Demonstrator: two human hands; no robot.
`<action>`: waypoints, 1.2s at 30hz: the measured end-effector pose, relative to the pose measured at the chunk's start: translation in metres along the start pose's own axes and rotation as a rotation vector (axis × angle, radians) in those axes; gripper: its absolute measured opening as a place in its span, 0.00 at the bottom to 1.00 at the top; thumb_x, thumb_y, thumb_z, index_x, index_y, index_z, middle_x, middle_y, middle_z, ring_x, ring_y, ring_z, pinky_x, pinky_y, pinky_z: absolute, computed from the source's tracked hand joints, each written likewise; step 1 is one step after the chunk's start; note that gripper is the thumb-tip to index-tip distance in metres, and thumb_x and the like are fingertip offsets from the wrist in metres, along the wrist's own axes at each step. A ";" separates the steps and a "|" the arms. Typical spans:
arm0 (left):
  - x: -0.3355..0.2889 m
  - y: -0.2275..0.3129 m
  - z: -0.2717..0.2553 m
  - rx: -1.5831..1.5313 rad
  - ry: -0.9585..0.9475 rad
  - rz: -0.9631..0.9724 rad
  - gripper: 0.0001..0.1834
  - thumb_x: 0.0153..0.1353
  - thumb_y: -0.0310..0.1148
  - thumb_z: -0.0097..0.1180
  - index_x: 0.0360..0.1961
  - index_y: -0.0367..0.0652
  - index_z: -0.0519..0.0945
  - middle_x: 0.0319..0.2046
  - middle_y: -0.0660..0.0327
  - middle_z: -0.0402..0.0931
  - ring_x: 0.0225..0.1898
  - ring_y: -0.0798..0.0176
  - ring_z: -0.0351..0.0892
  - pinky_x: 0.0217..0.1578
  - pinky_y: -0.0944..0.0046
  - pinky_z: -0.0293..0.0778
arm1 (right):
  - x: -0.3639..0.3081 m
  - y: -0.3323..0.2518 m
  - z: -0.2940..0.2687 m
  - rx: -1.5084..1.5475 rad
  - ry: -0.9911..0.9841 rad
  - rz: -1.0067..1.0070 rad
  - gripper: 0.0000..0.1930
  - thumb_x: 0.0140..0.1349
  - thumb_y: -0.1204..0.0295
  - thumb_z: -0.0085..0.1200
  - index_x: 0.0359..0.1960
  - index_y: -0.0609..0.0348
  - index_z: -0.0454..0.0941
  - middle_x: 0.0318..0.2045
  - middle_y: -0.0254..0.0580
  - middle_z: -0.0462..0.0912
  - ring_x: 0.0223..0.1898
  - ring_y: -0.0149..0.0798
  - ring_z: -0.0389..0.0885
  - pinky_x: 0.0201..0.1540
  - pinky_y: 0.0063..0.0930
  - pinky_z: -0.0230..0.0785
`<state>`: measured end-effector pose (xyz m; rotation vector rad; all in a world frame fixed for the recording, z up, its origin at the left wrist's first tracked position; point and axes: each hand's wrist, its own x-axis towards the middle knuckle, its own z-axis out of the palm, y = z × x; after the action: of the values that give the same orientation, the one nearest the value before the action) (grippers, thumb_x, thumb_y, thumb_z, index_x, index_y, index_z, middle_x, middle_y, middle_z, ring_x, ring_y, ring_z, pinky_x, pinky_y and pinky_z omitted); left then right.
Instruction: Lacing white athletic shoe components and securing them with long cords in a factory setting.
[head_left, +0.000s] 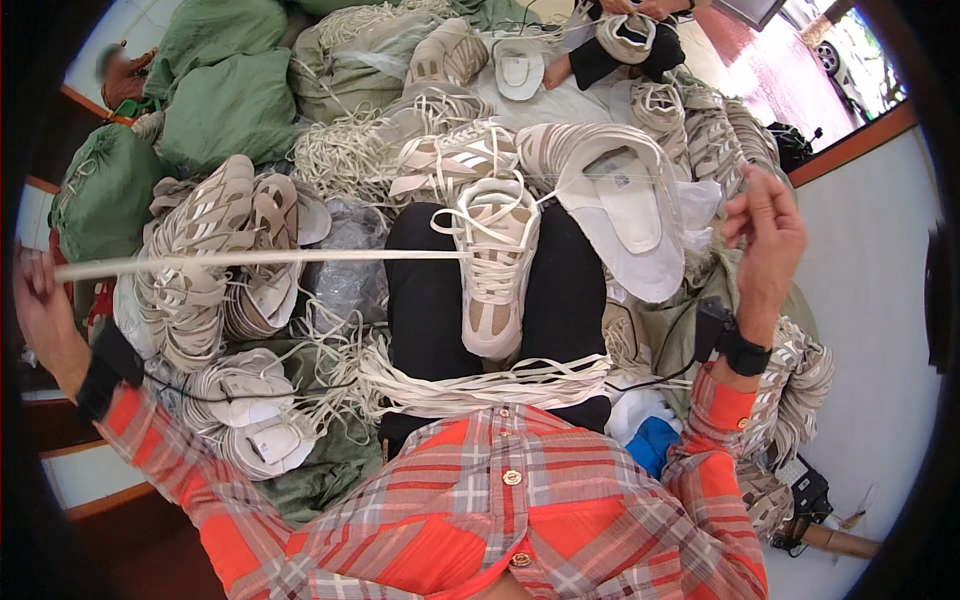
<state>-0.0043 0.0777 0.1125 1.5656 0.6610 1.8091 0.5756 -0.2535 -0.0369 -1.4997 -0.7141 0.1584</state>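
A beige and white sneaker upper (497,270) lies between my black-trousered knees, toe toward me, its front rows laced. My left hand (45,310), slightly blurred at the far left, is closed on one end of its flat cream shoelace (250,258), pulled out straight from the shoe. Raised at the right, my right hand (765,225) has its fingers curled together. A thin pale line, apparently the other end of the lace, runs from the shoe to these fingers. Across my lap rests a bundle of loose cream laces (490,387).
Stacked beige uppers (200,250) stand at my left, and another nested stack (640,220) fans out at the right. Green sacks (228,105) fill the far left, beside tangled laces (345,155). Another person's hands (650,8) hold a shoe upper (626,38) at the far side.
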 end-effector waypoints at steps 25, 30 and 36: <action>-0.326 -0.147 0.230 0.422 -1.051 -0.572 0.08 0.56 0.26 0.56 0.36 0.35 0.82 0.25 0.59 0.79 0.25 0.72 0.75 0.28 0.73 0.70 | -0.110 0.088 0.141 0.122 -0.598 0.459 0.06 0.61 0.76 0.52 0.35 0.66 0.77 0.23 0.37 0.79 0.24 0.25 0.78 0.26 0.18 0.72; -0.329 -0.158 0.236 0.428 -1.019 -0.579 0.09 0.55 0.27 0.56 0.35 0.34 0.81 0.24 0.55 0.79 0.25 0.66 0.78 0.27 0.68 0.72 | -0.113 0.110 0.132 0.032 -0.566 0.501 0.06 0.61 0.75 0.53 0.35 0.67 0.77 0.22 0.37 0.79 0.23 0.25 0.77 0.25 0.19 0.71; -0.339 -0.167 0.259 0.360 -0.872 -0.504 0.09 0.56 0.28 0.56 0.34 0.32 0.80 0.26 0.53 0.79 0.25 0.60 0.80 0.27 0.64 0.74 | -0.118 0.124 0.144 -0.225 -0.582 0.045 0.05 0.59 0.75 0.52 0.32 0.66 0.76 0.25 0.48 0.78 0.26 0.46 0.78 0.29 0.34 0.70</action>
<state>0.3015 -0.0755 -0.1924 1.9693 0.8511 0.5553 0.4484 -0.1797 -0.2054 -1.6997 -1.1923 0.5810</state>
